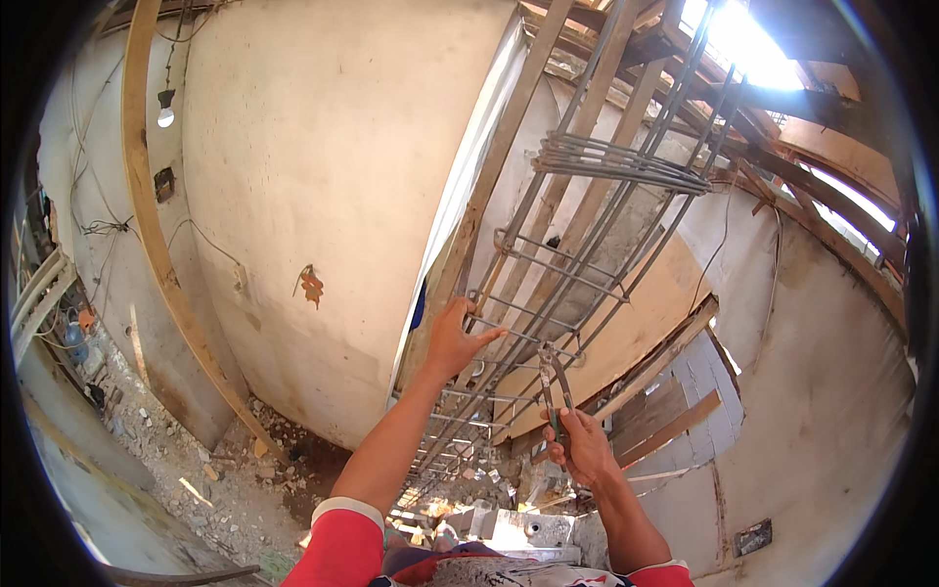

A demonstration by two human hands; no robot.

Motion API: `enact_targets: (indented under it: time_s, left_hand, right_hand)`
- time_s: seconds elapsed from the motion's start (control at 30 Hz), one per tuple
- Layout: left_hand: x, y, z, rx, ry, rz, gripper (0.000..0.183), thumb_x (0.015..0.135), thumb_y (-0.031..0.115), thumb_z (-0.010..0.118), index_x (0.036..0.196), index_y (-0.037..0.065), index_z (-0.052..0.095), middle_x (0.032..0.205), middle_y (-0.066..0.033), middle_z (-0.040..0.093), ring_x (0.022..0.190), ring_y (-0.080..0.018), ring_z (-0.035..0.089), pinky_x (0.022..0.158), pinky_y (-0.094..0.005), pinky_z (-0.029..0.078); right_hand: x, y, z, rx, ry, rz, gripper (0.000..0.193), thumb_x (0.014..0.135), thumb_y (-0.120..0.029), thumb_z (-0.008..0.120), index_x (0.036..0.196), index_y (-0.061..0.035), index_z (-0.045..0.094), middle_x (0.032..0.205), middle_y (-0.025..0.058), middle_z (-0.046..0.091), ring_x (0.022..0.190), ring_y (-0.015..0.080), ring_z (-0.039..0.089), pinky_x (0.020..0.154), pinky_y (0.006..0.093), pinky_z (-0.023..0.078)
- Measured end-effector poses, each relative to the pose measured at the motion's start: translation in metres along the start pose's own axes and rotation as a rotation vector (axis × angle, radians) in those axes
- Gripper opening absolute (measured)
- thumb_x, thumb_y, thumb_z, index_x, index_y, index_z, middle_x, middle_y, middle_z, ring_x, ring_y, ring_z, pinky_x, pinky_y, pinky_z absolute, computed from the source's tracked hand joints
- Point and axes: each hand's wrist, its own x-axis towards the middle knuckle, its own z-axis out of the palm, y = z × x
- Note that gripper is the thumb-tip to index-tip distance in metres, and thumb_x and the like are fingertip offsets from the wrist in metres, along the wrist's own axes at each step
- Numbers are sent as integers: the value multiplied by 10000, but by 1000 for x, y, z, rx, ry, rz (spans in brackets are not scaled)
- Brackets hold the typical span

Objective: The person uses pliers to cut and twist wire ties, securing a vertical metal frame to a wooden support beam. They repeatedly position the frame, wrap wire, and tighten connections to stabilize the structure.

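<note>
A long rebar cage (548,315) of steel bars and square stirrups slants up from below me toward the roof at the upper right. My left hand (453,340) is on its left side, with the fingers curled at a bar and the thumb stretched along a stirrup. In my right hand (585,450) are pincers (559,377), gripped by the handles and pointing upward. Their jaws meet the cage where a stirrup crosses a long bar; the tie there is too small to make out. Higher up, several stirrups (626,161) sit bunched together around the bars.
Wooden posts (509,147) stand behind the cage, and a curved-looking timber (147,196) leans at the left. Rubble (245,499) covers the floor at lower left. A light bulb (165,112) hangs by the wall. Roof beams (802,166) cross at upper right.
</note>
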Motion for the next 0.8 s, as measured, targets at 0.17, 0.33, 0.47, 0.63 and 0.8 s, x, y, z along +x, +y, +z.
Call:
enact_targets:
  time_s: [0.17,0.33,0.47,0.63,0.8]
  left_hand:
    - [2,-3,-14,-13,8,20,539,704,379,944,972,28,635,954,-151,691,887,-308,676,783,-392,531]
    - [4,-1,-18,-41,3,27,591,713,397,937,965,14,564,938,-147,629,863,-334,619,781,-423,509]
    - [2,0,-6,-30,-24,-14,555,698,382,942,981,29,620,979,-145,677,923,-321,652,806,-416,515]
    - [3,2,-16,-37,4,3,572,687,389,947,966,21,610,969,-155,672,922,-334,648,814,-420,511]
    - [2,4,-14,-50,-16,22,580,675,388,956,956,18,608,934,-150,659,880,-336,644,780,-427,513]
  right_hand:
    - [4,-2,19,-197,-56,4,283,998,-255,697,1112,-24,581,774,72,631,591,129,584,491,269,454]
    - [-1,-8,17,-829,341,-455,411,888,-190,777,1167,15,554,968,165,690,810,283,684,709,402,533]
    - [-11,-23,9,-1305,546,-769,435,903,-203,730,1231,32,569,966,208,678,893,395,667,826,462,532]
    - [-2,-16,-7,-1169,345,-792,366,995,-241,633,1224,41,592,937,187,673,769,334,650,732,442,537]
    - [-6,-19,2,-193,-27,36,327,1087,-240,514,1299,0,579,868,84,631,720,173,640,638,354,547]
